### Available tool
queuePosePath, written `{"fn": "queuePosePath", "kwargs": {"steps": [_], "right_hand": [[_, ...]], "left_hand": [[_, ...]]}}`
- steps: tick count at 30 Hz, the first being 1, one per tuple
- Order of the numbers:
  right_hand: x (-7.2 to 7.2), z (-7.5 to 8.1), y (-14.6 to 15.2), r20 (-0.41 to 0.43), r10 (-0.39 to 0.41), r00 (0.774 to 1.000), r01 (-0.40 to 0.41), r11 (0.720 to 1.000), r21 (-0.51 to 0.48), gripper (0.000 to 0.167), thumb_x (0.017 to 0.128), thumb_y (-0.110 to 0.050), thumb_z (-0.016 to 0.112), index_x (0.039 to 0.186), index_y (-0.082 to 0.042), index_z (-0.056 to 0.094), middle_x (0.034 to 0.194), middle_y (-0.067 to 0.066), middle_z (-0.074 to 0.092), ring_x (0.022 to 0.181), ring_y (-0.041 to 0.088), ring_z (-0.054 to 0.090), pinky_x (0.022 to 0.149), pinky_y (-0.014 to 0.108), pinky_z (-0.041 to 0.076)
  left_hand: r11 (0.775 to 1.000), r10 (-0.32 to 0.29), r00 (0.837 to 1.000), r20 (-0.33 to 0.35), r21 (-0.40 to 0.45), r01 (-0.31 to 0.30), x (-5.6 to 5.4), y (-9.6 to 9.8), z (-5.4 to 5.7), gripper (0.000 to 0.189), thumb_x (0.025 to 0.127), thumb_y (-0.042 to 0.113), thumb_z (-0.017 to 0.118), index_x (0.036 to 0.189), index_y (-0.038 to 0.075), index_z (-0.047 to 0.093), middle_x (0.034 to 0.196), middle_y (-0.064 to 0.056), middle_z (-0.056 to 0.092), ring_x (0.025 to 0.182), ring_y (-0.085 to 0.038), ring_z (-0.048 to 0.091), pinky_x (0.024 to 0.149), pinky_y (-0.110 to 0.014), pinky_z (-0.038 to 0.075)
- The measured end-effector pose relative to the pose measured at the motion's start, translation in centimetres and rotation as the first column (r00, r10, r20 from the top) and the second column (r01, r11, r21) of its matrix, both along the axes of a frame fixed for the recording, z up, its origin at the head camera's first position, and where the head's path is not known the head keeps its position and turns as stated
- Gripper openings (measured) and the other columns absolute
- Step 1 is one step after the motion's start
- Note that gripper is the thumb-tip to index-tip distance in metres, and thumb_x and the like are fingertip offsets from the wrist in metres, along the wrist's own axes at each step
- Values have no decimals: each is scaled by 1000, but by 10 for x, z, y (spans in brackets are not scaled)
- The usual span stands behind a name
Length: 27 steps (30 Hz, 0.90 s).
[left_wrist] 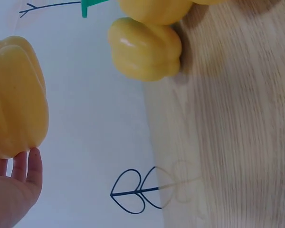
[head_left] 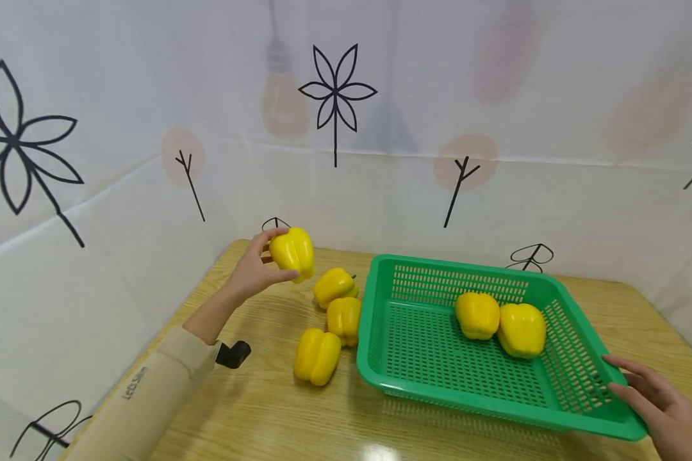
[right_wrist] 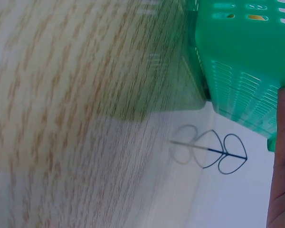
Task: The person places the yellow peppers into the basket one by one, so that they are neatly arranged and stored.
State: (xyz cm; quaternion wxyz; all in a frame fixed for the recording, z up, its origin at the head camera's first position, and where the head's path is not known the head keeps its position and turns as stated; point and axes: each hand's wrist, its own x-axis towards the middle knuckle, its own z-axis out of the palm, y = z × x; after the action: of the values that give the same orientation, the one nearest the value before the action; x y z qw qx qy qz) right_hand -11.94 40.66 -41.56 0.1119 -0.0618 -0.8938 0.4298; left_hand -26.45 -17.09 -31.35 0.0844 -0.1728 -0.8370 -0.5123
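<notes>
My left hand (head_left: 256, 269) holds a yellow bell pepper (head_left: 294, 253) above the table's far left, thumb below and fingers behind it. In the left wrist view, fingertips press the end of this pepper (left_wrist: 19, 102). Three more yellow bell peppers (head_left: 317, 356) lie on the table, left of a green plastic basket (head_left: 467, 402). Inside the basket, two yellow bell peppers (head_left: 521, 330) sit side by side toward the right. At the basket's right rim, my right hand (head_left: 663, 403) grips the edge with thumb and fingers; one finger (right_wrist: 284, 156) lies along the outer wall in the right wrist view.
The wood-grain table (head_left: 254, 410) carries the basket and loose peppers. A white sheet (head_left: 380, 205) printed with plants hangs behind the table and along its sides. A black wrist-worn device (head_left: 233, 354) sticks out at the left cuff.
</notes>
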Motion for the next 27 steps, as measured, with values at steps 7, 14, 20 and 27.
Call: {"fn": "queuePosePath", "kwargs": {"steps": [7,14,20,27], "right_hand": [[1,0,1,17,-1,1000,1,1000,27,45,99,-30,46,141,-37,34,111,-38,25,123,-2,22,60,6,33],[1,0,1,35,25,999,-25,1000,15,45,99,-30,44,142,-35,32,112,-38,23,135,40,12,60,6,33],[0,2,1,73,24,997,-24,1000,0,46,100,-33,42,143,-37,28,114,-35,20,127,55,13,83,37,44],[1,3,1,79,33,996,-34,999,18,47,99,-33,43,144,-35,29,111,-36,22,127,55,15,71,23,45]], "left_hand": [[1000,-28,999,-21,-5,28,0,12,7,76,73,15,79,138,14,40,137,-12,32,112,-31,38,97,-48,35],[998,-62,998,-15,1,62,-1,27,13,76,72,15,80,137,16,41,139,-11,27,114,-29,38,99,-50,34],[995,-96,995,-28,-5,96,-2,41,20,75,73,18,80,137,17,42,139,-8,29,115,-27,40,99,-46,36],[990,-144,989,-30,-2,144,-4,55,26,74,74,18,79,137,18,42,138,-7,30,116,-26,39,98,-43,38]]}}
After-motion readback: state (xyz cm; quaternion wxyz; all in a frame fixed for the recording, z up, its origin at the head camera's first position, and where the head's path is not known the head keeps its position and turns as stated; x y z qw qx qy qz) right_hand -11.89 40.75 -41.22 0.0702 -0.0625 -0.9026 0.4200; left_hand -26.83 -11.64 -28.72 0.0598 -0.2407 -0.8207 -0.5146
